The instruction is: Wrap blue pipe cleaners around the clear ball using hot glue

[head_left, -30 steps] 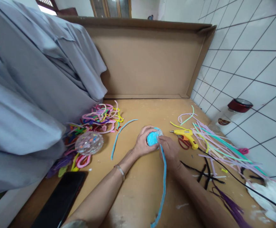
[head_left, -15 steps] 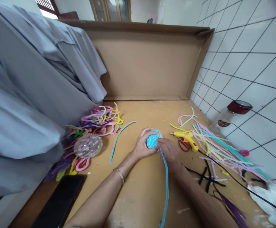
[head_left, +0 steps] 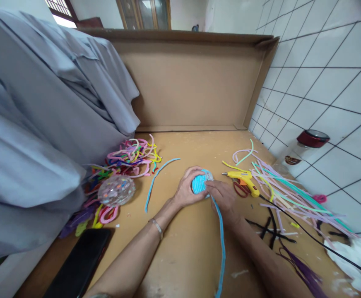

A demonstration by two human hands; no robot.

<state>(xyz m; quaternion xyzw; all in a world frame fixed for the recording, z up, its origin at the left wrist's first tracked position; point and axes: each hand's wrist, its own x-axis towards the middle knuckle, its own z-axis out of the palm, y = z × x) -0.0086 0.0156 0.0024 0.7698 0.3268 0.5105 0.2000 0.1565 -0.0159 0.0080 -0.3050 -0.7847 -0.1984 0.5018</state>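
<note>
My left hand [head_left: 188, 187] wraps round a small rounded object [head_left: 199, 184] covered in rows of bright blue pipe cleaner, with a clear part showing at its right side. Against that right side, the fingers of my right hand [head_left: 222, 195] are pressed together at the blue pipe cleaner [head_left: 222, 244], whose long free end hangs down toward the table's near edge. My right fingertips are partly hidden. Left of my hands, a shorter blue pipe cleaner [head_left: 151, 188] lies curved on the table.
A tangle of coloured pipe cleaners [head_left: 131, 155], a clear dotted ball [head_left: 116, 190] and a black phone [head_left: 79, 263] lie left. At right are a yellow glue gun [head_left: 244, 179] with its cord, red-handled scissors [head_left: 241, 189], straight pipe cleaners [head_left: 287, 186] and a red-lidded jar [head_left: 304, 149].
The hanging end of the blue pipe cleaner has swung slightly to the right. Both hands stay almost in the same place on the blue-covered object.
</note>
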